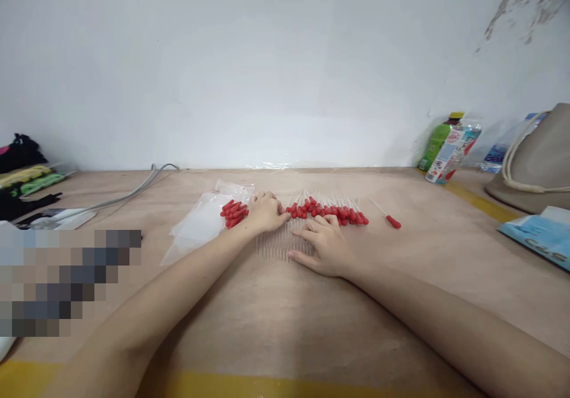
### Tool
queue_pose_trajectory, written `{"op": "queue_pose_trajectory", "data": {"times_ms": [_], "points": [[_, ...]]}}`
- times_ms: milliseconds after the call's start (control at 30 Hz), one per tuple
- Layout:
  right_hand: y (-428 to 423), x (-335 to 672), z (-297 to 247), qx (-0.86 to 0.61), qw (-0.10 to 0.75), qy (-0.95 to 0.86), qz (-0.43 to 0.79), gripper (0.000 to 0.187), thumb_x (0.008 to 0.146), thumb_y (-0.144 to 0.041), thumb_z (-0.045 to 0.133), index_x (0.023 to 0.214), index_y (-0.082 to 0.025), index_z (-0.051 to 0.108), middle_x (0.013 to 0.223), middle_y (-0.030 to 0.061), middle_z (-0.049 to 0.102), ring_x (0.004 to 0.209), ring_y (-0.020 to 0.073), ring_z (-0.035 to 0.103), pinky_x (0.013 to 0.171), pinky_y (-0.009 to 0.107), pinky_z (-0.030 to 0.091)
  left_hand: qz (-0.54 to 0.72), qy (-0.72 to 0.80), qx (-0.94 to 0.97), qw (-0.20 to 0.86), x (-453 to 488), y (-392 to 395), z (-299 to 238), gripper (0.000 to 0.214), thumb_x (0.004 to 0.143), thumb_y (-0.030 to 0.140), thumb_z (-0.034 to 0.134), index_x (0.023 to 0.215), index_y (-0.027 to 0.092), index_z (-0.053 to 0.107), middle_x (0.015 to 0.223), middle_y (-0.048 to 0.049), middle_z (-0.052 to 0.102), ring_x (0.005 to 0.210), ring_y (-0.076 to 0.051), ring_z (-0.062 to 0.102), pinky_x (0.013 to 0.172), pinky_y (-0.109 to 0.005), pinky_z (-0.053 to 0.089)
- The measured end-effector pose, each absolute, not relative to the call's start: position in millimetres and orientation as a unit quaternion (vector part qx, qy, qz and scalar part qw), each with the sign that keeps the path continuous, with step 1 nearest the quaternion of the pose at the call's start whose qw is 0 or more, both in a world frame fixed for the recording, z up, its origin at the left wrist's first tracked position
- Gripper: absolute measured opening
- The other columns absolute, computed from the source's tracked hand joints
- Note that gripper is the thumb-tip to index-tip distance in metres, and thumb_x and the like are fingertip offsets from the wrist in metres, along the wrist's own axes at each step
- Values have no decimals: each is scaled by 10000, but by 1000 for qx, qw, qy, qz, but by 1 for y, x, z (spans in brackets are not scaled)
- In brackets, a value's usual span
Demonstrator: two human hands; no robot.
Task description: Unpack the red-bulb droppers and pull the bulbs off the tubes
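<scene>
My left hand [267, 212] lies over the far left end of a row of thin clear glass tubes [274, 248], thumb apart from its bent fingers. My right hand [327, 246] rests on the right part of that row with fingers spread. Beyond it, several droppers with red rubber bulbs [345, 212] lie side by side, their clear stems pointing to the wall. To the left of my left hand is a heap of red bulbs [234, 212] beside clear plastic bags [200, 217]. One single dropper [393, 221] lies apart on the right. What is under my palms is hidden.
Drink bottles [449, 148] lean at the wall on the right, near a beige hat or bag [541, 154] and a blue packet [541, 237]. A grey cable [138, 189] and dark and coloured cloths [27, 172] lie on the left. A blurred patch covers the near left.
</scene>
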State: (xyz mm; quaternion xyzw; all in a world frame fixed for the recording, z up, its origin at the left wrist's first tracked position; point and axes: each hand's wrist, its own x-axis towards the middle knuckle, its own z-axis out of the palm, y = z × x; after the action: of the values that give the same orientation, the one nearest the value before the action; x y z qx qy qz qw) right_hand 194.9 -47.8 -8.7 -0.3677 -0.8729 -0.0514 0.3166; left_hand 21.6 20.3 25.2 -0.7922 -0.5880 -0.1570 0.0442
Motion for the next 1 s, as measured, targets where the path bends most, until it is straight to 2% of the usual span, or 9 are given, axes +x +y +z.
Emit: {"op": "queue_pose_trajectory", "data": {"times_ms": [167, 300, 400, 500, 567, 633, 800, 1000], "points": [[-51, 203, -12, -365, 369, -853, -63, 265, 806, -420, 522, 884, -207, 660, 741, 32, 587, 750, 160, 465, 780, 365, 266, -209, -608, -764, 58, 9, 6, 32, 258, 744, 393, 520, 622, 204, 648, 923, -62, 583, 976, -275, 474, 848, -453, 313], [-53, 217, -16, -370, 401, -834, -76, 206, 814, -343, 520, 840, -194, 659, 720, 32, 575, 729, 159, 479, 748, 352, 314, -307, -566, -755, 125, -13, -16, 30, 228, 771, 350, 516, 648, 192, 624, 935, -59, 583, 959, -237, 480, 819, -415, 316], [-54, 224, -17, -372, 429, -818, -94, 249, 804, -315, 524, 992, -184, 621, 853, 65, 588, 813, 188, 511, 764, 359, 367, -349, -495, -779, 162, -23, -33, 22, 158, 774, 322, 537, 738, 199, 629, 948, -56, 588, 939, -220, 492, 808, -400, 314], [-54, 226, -16, -364, 456, -800, -138, 478, 789, -335, 533, 1239, -188, 468, 1118, 117, 534, 1008, 245, 493, 842, 396, 390, -358, -434, -808, 175, -22, -47, 14, 130, 776, 311, 552, 765, 208, 629, 945, -48, 607, 918, -213, 505, 821, -400, 312], [-54, 226, -15, -352, 448, -805, -166, 574, 785, -361, 537, 1313, -199, 382, 1238, 128, 469, 1102, 266, 456, 895, 419, 375, -347, -402, -829, 175, -17, -54, 11, 118, 779, 303, 555, 780, 211, 629, 935, -42, 624, 900, -205, 517, 809, -388, 319], [-54, 226, -13, -343, 422, -820, -181, 586, 790, -381, 534, 1323, -202, 368, 1282, 126, 449, 1151, 269, 432, 939, 433, 346, -331, -373, -850, 170, -13, -57, 8, 108, 788, 292, 550, 789, 215, 625, 917, -32, 638, 868, -191, 534, 779, -374, 322], [-53, 224, -12, -327, 355, -858, -177, 434, 828, -398, 504, 1223, -219, 485, 1269, 86, 503, 1200, 245, 410, 1014, 468, 243, -348, -337, -859, 166, -12, -55, 4, 97, 797, 296, 554, 810, 222, 616, 899, -23, 649, 833, -173, 541, 749, -362, 320], [-51, 224, -14, -322, 358, -863, -151, 198, 858, -323, 490, 956, -231, 636, 1063, 41, 641, 1108, 209, 505, 1021, 480, 200, -360, -311, -864, 163, -14, -57, 2, 80, 796, 272, 560, 812, 214, 612, 877, -26, 660, 817, -170, 548, 757, -359, 344]]}}
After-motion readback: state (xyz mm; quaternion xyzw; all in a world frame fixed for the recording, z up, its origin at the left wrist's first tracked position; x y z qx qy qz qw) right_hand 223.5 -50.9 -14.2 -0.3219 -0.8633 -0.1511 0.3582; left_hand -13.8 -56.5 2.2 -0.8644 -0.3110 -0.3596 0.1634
